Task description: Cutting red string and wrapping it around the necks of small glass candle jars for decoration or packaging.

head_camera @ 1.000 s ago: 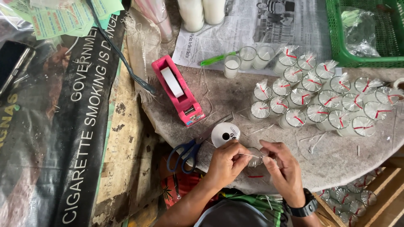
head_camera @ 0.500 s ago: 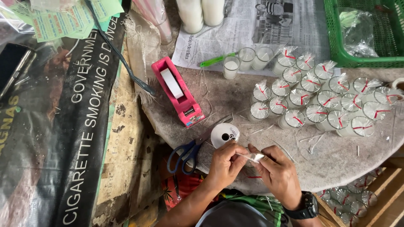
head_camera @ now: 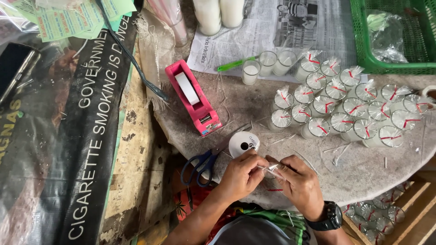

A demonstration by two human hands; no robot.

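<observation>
Rough grey stone is serving as the round table [head_camera: 372,177], with a dark printed banner [head_camera: 59,149] lying over the floor at the far left.

Going from left to right, blue-handled scissors [head_camera: 200,165] are lying at the table's near edge, just left of the hands. A pink tape dispenser [head_camera: 194,97] is sitting above them, and a white tape roll [head_camera: 244,143] is resting flat just beyond the knuckles.

A small candle wrapped in clear film [head_camera: 271,170] is being held between the two hands, just over the table's near edge. It is being pinched closed by the left hand [head_camera: 240,174], fingers curled tight on the film from the left. The right hand [head_camera: 302,186], a black watch [head_camera: 331,217] being worn on its wrist, is gripping the same wrapper from the other side. How much of the candle is being covered cannot be told, since most of it is being hidden by the fingers.

Farther right, a cluster of wrapped candles with red ties [head_camera: 340,109] is standing on the table, with three unwrapped ones [head_camera: 268,66] on a newspaper [head_camera: 272,31] and a green basket [head_camera: 390,41] at the far right.

As a judgement, the thin film is likely to be torn if it is being pulled too hard from both sides. The gathered top may also be let loose if either pinch is being eased, and the candle could be dropped past the edge, since it is being held so close to the rim.
</observation>
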